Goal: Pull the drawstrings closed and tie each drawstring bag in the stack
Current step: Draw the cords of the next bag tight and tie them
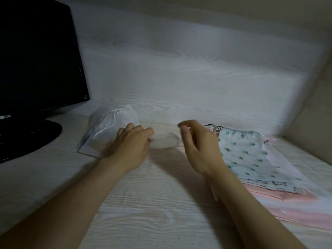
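Two hands meet over the desk (152, 203). Near its right edge lies the stack (296, 214), cactus-print bag (244, 155) on top. The left hand (131, 146) pinches one end of a pale bag (165, 141) lying between the hands; the right hand (195, 146), blurred, hovers with fingers bent, grip unclear. Farther left sits a tied white bag (115, 123), then a monitor (36, 60).

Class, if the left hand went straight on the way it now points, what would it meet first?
The small pale bag, whose end the left hand seems to grip; beyond that, the back panel. Depth is unclear.
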A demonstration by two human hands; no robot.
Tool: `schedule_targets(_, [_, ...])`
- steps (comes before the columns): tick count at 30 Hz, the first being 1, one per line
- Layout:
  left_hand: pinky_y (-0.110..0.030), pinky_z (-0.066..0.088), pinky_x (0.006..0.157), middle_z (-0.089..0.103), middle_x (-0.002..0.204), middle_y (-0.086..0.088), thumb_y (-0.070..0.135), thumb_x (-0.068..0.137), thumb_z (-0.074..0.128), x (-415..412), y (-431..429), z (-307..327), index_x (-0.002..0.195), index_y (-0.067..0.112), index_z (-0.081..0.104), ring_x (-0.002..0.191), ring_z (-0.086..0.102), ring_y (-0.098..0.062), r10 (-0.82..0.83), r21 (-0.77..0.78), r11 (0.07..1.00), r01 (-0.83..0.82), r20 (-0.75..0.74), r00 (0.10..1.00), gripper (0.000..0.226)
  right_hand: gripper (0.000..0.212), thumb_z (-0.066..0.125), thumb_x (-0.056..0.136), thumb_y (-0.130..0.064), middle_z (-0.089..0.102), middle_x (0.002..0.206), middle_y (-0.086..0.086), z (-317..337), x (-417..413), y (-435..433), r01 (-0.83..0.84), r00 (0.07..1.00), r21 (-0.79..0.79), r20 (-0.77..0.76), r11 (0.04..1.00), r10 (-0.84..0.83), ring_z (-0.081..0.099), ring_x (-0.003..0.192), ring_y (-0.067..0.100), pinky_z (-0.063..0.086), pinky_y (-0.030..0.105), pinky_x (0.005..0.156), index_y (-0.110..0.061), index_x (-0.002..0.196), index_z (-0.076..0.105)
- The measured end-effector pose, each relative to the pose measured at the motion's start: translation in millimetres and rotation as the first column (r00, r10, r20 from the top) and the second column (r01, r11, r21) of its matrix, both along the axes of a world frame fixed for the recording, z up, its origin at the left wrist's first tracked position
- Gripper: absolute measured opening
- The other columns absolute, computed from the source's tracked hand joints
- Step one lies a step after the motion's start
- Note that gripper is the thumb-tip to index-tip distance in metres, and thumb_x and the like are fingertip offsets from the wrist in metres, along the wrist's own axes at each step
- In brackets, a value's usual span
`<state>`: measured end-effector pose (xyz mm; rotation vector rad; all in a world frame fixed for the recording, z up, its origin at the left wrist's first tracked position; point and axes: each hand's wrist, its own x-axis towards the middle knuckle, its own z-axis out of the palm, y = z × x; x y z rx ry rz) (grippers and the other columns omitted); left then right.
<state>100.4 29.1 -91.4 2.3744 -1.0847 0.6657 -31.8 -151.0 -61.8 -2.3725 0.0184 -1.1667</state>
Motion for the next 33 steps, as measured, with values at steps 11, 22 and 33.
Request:
schedule_targets(11, [-0.037,0.035,0.071,0.062,0.082,0.000,0.050,0.103,0.059,-3,-6,-1,0.073,0.025,0.056,0.087,0.053,-0.026,0.027,-0.047,0.998,-0.028,-0.028,0.999,0.038,0.018,0.066,0.099,-0.018,0.077,0.090,0.003,-16,11,-9,0.113,0.978,-0.101,-0.166,0.988,-0.129,0.073,0.077,0.020,0.056,0.037,0.078,-0.017,0.117,0.071])
schedule_targets(22, [-0.040,0.053,0.069,0.070,0.077,0.003,0.043,0.102,0.062,-11,-10,2,0.095,0.028,0.068,0.078,0.066,-0.025,-0.005,-0.259,0.965,-0.048,-0.200,0.980,0.017,0.027,0.052,0.101,-0.011,0.077,0.098,0.009,-15,10,-1,0.122,0.974,-0.045,-0.187,0.992,-0.128,0.069,0.090,0.030,0.051,0.037,0.076,-0.012,0.121,0.070])
schedule_targets(33, [-0.042,0.059,0.085,0.076,0.102,0.004,0.025,0.103,0.059,-22,-18,5,0.127,0.025,0.067,0.092,0.071,-0.017,-0.112,-0.303,0.952,0.034,-0.243,0.964,0.025,0.026,0.051,0.096,-0.016,0.073,0.085,-0.002,-9,7,6,0.159,0.957,0.076,-0.256,0.984,-0.135,0.064,0.078,0.016,0.050,0.034,0.072,-0.015,0.100,0.076])
